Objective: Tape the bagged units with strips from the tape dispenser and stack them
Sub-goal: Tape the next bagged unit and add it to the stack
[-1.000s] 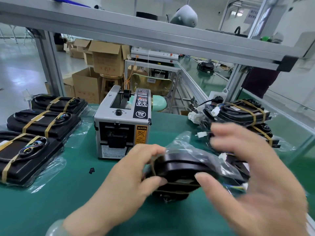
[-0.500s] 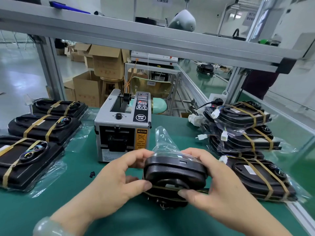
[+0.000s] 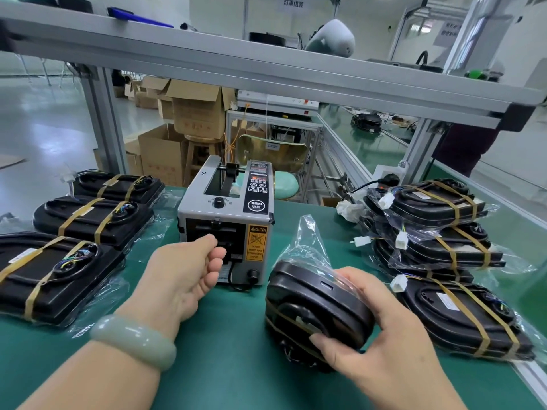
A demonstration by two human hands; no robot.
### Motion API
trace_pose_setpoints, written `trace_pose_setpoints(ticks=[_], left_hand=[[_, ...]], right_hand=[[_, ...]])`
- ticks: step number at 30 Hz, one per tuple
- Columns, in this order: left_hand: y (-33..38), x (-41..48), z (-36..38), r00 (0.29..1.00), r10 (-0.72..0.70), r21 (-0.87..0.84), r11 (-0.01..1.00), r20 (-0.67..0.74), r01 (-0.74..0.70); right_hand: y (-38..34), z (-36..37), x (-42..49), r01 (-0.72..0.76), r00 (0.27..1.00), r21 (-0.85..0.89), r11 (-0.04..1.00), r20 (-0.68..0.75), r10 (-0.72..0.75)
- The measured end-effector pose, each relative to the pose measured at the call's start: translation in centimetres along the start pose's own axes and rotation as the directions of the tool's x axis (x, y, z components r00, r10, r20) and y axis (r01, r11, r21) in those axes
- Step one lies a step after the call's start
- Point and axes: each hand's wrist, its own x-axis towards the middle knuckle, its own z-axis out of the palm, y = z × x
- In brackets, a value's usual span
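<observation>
My right hand point(image 3: 384, 335) grips a black bagged unit point(image 3: 310, 297) standing on its edge on the green mat point(image 3: 231, 365). A tan tape strip crosses the unit's lower face, and the bag's loose clear end sticks up. My left hand point(image 3: 183, 270) is at the front outlet of the grey tape dispenser point(image 3: 228, 202), fingers curled beside the slot. No tape strip shows between those fingers. Three taped units point(image 3: 88, 217) lie in a row at the left. A stack of taped units point(image 3: 438, 232) sits at the right, and another taped unit point(image 3: 461, 318) lies in front of it.
An aluminium frame beam point(image 3: 266, 75) runs overhead across the bench. The bench's right edge rail point(image 3: 529, 377) is close to the taped units. Cardboard boxes point(image 3: 195, 113) and a stool stand behind the bench. A power cable and white connectors lie near the right stack.
My left hand let go of the bagged unit and moved up to the dispenser's outlet. My right hand keeps the unit and has shifted it slightly right.
</observation>
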Motion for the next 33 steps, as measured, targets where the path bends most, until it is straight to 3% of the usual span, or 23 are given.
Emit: trace_pose_setpoints(ticks=[17,27,33], left_hand=[[-0.6,0.7,1.9,0.958,0.1,-0.005,0.994,-0.27,-0.105],[-1.3,0.4,0.5,0.99,0.034,-0.031,0.999,-0.14,-0.039],[-0.4,0.7,1.4,0.982,0.043,-0.064,0.996,-0.186,-0.055]], right_hand=[[-1.6,0.7,-1.0,0.003,1.0,-0.109,0.994,-0.009,-0.004],[-1.2,0.9,-0.9,-0.02,0.998,-0.118,0.993,-0.057,0.013],[-1.3,1.0,-1.0,-0.018,0.999,-0.12,0.993,-0.053,0.012]])
